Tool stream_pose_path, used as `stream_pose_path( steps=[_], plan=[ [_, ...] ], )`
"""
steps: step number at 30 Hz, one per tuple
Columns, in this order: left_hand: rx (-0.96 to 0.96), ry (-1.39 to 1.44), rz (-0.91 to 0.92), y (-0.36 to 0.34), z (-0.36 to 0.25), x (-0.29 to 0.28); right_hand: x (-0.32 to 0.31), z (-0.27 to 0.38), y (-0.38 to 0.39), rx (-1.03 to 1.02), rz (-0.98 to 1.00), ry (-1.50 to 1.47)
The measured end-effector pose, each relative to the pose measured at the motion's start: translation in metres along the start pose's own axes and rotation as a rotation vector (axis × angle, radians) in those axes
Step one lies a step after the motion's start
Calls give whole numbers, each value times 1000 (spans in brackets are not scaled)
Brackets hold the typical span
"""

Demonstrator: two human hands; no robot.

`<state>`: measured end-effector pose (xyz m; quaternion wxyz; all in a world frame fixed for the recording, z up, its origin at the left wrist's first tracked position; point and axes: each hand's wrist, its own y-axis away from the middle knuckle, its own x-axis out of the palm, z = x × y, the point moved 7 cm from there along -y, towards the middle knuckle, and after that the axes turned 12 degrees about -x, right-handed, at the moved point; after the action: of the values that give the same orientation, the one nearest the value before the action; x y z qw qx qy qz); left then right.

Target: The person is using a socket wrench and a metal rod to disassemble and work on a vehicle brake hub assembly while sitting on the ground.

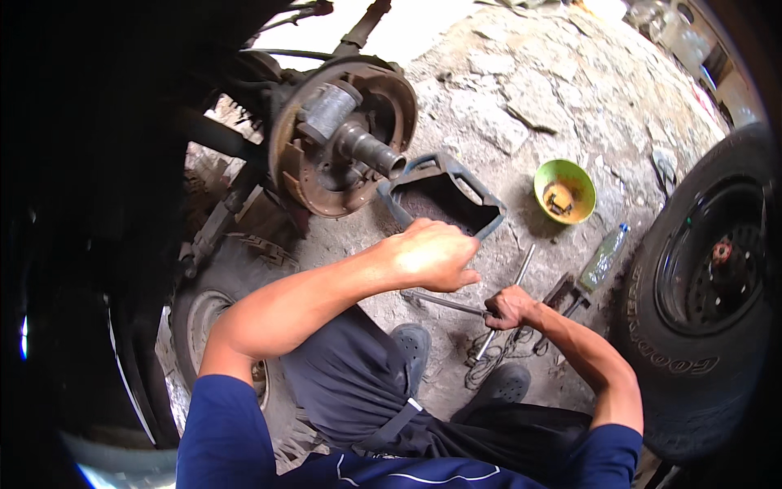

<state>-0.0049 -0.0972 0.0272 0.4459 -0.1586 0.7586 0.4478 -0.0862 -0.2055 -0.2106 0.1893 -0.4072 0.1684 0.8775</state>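
My left hand [436,254] is closed in mid-air in front of a cut-open plastic canister [419,165]. Its fingers curl under, so what they hold, if anything, is hidden. Lower and to the right, my right hand [509,308] is wrapped round a cross-shaped lug wrench [446,303], near where its metal bars meet. Up and left of both hands, an exposed wheel brake assembly [330,114] shows a rusty round backing plate, curved shoes and a bare spindle pointing toward the canister.
A green bowl [577,169] holds small dark parts. Beside it lie a clear plastic bottle [604,257] and a dark metal tool [564,295]. Tangled cord [481,371] lies near my shoes. A large wheel [660,326] stands right; another tyre [236,265] is at left. The stone floor is uneven.
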Motion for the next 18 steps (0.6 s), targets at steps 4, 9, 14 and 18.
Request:
stream_pose_path(
  steps=[4,9,14,18],
  plan=[
    [111,143,-47,-9,-21,-29,-36,2,-10,182,-100,-205],
    [237,421,-261,-45,-25,-45,-82,-12,-6,168,-378,-165],
    [218,478,-249,-56,-33,-47,-134,7,-5,364,-118,-275],
    [136,375,-255,-54,-14,-25,-144,-8,15,481,-247,-591]
  ],
)
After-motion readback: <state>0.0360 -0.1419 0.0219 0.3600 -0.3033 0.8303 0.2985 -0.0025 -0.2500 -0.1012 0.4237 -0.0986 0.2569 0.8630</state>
